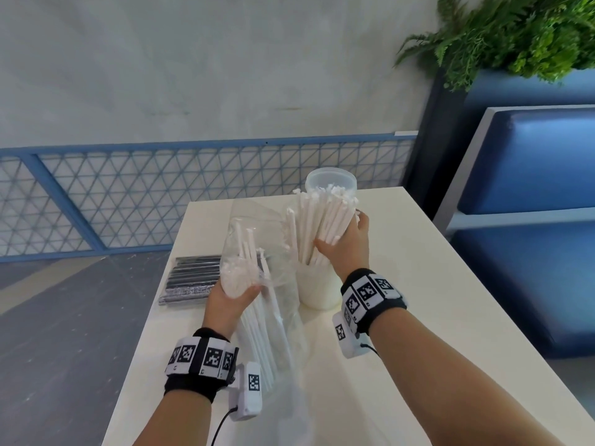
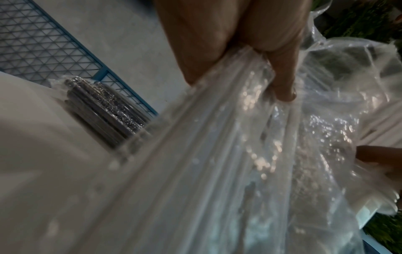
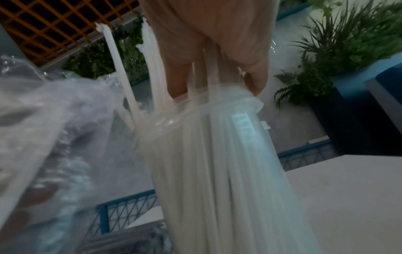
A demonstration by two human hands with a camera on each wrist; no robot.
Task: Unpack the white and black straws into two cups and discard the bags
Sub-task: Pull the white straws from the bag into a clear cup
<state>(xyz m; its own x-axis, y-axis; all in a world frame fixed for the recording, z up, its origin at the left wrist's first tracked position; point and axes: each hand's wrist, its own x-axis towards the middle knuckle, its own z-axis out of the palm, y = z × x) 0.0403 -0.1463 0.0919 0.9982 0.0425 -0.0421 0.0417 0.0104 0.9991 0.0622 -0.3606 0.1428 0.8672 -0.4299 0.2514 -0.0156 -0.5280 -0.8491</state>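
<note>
My right hand (image 1: 343, 241) grips a thick bundle of white straws (image 1: 322, 220) whose lower ends stand in a translucent cup (image 1: 317, 289) on the white table (image 1: 418, 268). In the right wrist view the same white straws (image 3: 208, 154) run down through the cup's rim (image 3: 174, 118). My left hand (image 1: 233, 292) grips the clear plastic bag (image 1: 257, 226), which still holds several white straws (image 1: 257, 323). In the left wrist view its fingers (image 2: 280, 77) pinch the clear plastic bag (image 2: 217, 154). A sealed pack of black straws (image 1: 193, 280) lies flat at the table's left edge.
A second, empty translucent cup (image 1: 331, 183) stands at the table's far edge behind the straw bundle. A blue padded bench (image 1: 528, 220) runs along the right side. Green plants (image 1: 515, 33) hang above it, and a blue mesh fence (image 1: 161, 194) lies beyond the table.
</note>
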